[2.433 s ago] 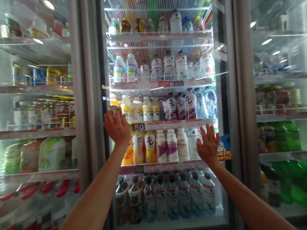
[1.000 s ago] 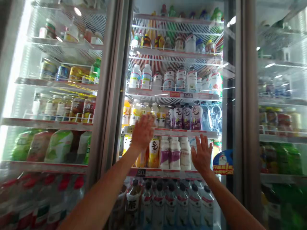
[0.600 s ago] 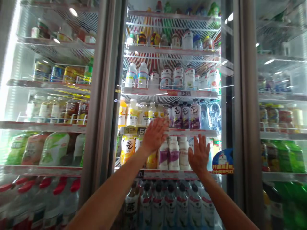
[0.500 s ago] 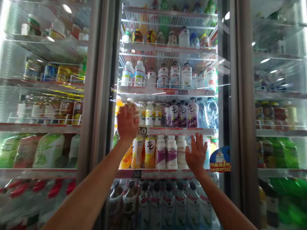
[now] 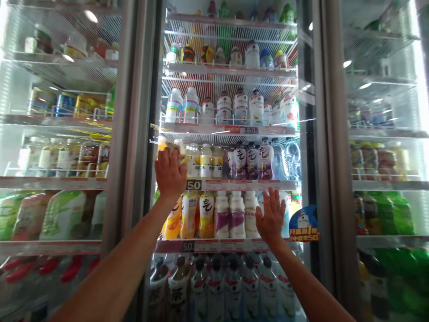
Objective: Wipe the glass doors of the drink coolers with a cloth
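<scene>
In the left cooler (image 5: pixel 53 183), a blue can (image 5: pixel 64 105) stands beside a yellow can (image 5: pixel 83 106); red-capped bottles (image 5: pixel 71 271) line its bottom level, blurred. Green bottles (image 5: pixel 401 214) crowd a shelf of the right cooler (image 5: pixel 389 185). Between the two, white-capped bottles (image 5: pixel 191 107) stand paired above, and a bottle marked 茶 (image 5: pixel 177 288) joins black-capped bottles (image 5: pixel 233 286) in the lowest row.

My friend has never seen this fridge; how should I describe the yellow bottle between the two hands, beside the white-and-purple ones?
Find the middle cooler section, between the metal door frames. On the shelf directly above the bottom row of black-capped bottles, look just left of the white-and-purple bottles. The yellow bottle shows one large black character in full, unlike its left neighbour.
</scene>
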